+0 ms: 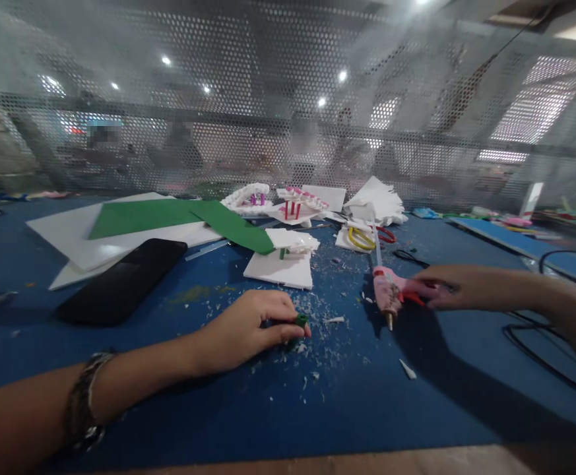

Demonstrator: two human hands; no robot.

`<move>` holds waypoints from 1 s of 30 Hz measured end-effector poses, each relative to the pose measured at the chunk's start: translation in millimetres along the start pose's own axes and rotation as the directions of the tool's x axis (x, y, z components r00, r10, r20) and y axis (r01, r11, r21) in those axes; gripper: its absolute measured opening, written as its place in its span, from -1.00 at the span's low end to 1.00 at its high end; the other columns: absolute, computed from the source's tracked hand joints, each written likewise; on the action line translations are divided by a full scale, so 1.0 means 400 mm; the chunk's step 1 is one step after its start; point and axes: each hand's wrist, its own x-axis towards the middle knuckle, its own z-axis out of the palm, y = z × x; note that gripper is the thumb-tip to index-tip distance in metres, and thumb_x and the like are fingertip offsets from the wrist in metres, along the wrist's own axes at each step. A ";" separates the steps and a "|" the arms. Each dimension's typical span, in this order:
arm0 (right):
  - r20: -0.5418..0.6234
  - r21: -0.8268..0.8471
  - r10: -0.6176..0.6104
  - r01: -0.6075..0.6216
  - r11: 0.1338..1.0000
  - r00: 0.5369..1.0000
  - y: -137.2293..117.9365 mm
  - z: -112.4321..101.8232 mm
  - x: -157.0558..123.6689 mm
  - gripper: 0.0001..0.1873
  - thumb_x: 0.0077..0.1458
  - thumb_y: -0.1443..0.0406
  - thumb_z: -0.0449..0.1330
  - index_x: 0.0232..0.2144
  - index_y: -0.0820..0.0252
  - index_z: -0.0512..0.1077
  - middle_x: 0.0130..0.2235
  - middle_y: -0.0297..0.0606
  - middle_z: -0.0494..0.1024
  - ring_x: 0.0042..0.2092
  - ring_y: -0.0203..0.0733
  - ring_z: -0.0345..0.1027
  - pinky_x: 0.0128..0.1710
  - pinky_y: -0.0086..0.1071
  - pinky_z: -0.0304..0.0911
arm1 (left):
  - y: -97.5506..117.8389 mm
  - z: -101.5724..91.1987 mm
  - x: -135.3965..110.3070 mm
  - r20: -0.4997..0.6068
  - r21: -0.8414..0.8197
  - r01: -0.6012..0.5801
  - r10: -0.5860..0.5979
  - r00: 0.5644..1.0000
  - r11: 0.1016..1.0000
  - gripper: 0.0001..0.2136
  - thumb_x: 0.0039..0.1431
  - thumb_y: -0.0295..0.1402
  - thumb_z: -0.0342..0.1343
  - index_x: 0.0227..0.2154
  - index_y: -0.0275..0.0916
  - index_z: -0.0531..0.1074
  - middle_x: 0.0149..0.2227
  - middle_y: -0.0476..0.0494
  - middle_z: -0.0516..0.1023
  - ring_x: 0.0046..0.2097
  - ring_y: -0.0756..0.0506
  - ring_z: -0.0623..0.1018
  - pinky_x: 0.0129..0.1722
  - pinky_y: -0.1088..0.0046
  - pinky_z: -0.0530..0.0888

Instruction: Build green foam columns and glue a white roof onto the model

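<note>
Head view. Above the blue tabletop (193, 422): a small green piece (301, 320), in a closed thumb-and-finger pinch of the left hand (262, 326). To its right, a pink glue gun (387, 290), by the handle in the curled, slightly blurred fingers of the right hand (433, 287); contact between gun and tabletop uncertain. Possible faults: burnt left fingertips, from a hot nozzle (390, 322) too close to so short a piece; a crushed or slipped piece, from too hard or uneven a pinch; white scraps (408, 370) stuck in wet glue, from a littered work spot; a jerked gun, from a snag in the looped black cord (565, 382) near the right forearm. Orientation of the gun: nozzle toward the near edge, pale glue stick (377, 247) out of the rear toward the far side; long axis therefore near-to-far, handle off to the right. Orientation of the green piece: seemingly close to upright, but too small and too covered by fingers for certainty. Just beyond the left hand: a white model (280, 269).
</note>
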 end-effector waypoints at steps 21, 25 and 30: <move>-0.220 -0.148 0.034 -0.068 0.987 0.975 -0.205 0.005 0.051 -0.52 0.06 -0.01 -0.08 -0.18 0.27 0.24 -0.23 0.07 0.44 -0.23 0.03 0.33 -0.30 -0.20 0.22 | -0.010 0.005 -0.007 -0.201 0.039 0.123 -0.113 0.973 0.992 -0.79 0.02 -0.26 0.10 -0.57 -0.29 0.49 -0.55 -0.01 0.41 -0.45 0.02 0.42 -0.43 0.56 0.30; -0.277 -0.103 -0.044 0.016 0.995 0.960 -0.203 0.038 0.050 -0.50 0.08 0.03 -0.09 -0.08 0.28 0.20 -0.20 0.03 0.43 -0.20 0.04 0.35 -0.30 -0.19 0.23 | -0.015 0.005 -0.007 -0.206 0.050 0.121 -0.108 0.973 0.991 -0.78 0.01 -0.26 0.11 -0.60 -0.30 0.47 -0.54 -0.03 0.44 -0.46 0.03 0.42 -0.44 0.56 0.30; -0.243 -0.071 -0.036 0.019 0.997 0.969 -0.200 0.045 0.051 -0.53 0.10 0.07 -0.09 -0.09 0.29 0.22 -0.20 0.04 0.42 -0.16 0.07 0.33 -0.27 -0.14 0.23 | -0.015 0.002 -0.006 -0.185 0.048 0.101 -0.090 0.979 0.994 -0.80 0.02 -0.28 0.11 -0.57 -0.29 0.48 -0.55 -0.01 0.43 -0.46 0.03 0.43 -0.44 0.57 0.30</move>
